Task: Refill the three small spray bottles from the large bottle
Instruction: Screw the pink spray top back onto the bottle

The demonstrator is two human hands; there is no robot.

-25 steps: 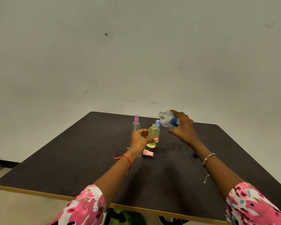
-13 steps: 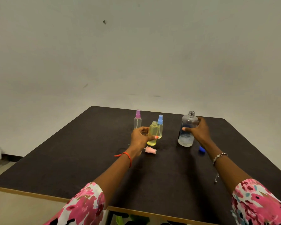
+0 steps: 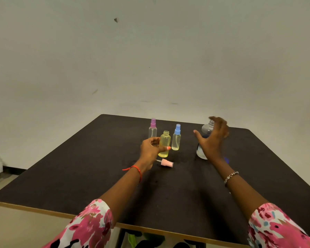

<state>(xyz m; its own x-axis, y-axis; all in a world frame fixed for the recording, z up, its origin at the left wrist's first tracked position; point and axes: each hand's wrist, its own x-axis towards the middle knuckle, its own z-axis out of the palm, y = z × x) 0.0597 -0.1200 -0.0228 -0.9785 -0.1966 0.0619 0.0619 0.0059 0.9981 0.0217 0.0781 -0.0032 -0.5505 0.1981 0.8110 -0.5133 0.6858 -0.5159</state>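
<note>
Grip, left hand: closed around the yellow spray bottle, thumb across its front, bottle upright on the surface with its neck uncapped. Grip, right hand: open, fingers spread, empty, just in front of the large bottle.

Items, largest first:
- Surface: dark board, pale edge, carries everything listed.
- Large bottle: clear, upright, uncapped, low level of liquid; stands right of the small bottles, partly hidden by the right hand.
- Yellow spray bottle: middle of the group, nearest the person.
- Blue-capped spray bottle: upright, just right of the yellow one.
- Purple-capped spray bottle: upright, behind and left.
- Pink spray head: lying on its side, long axis running left to right, dip tube pointing left, just in front of the yellow bottle.

Key relation: pink spray head lies below and between the hands, nearer the left; judged, the free right hand is the one to fetch it for recapping.
</note>
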